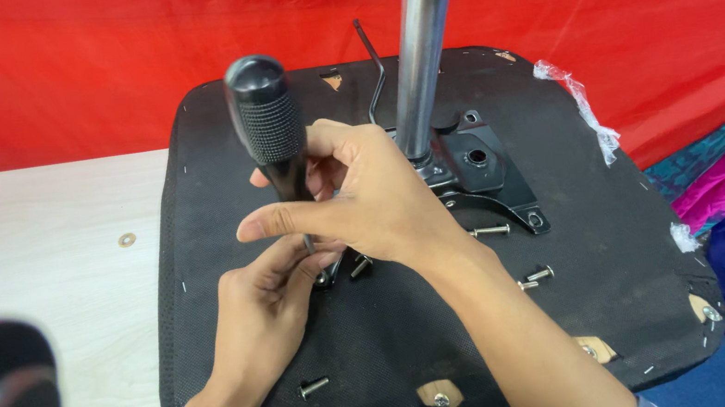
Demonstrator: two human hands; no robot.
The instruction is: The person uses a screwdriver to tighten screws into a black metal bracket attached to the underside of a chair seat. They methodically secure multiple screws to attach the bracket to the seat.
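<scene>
Black and knurled, the screwdriver (270, 127) is standing nearly upright over the upturned chair seat (381, 341), its long axis running from the rounded butt at twelve o'clock down to a thin shaft at six o'clock, leaning slightly toward eleven. The right hand (360, 196) is closing around the lower part of the handle, fingers curled, thumb stretching toward nine o'clock. The left hand (265, 302) is sitting just below it, fingers pinching in at the shaft's tip; what they are pinching is hidden. The grip is looking matte with a cross-hatched band beneath a smooth dome. Loose silver bolts (314, 387) are lying on the black fabric, toward four and six o'clock of the hands. The seat is resting on a pale wooden surface (32, 247).
</scene>
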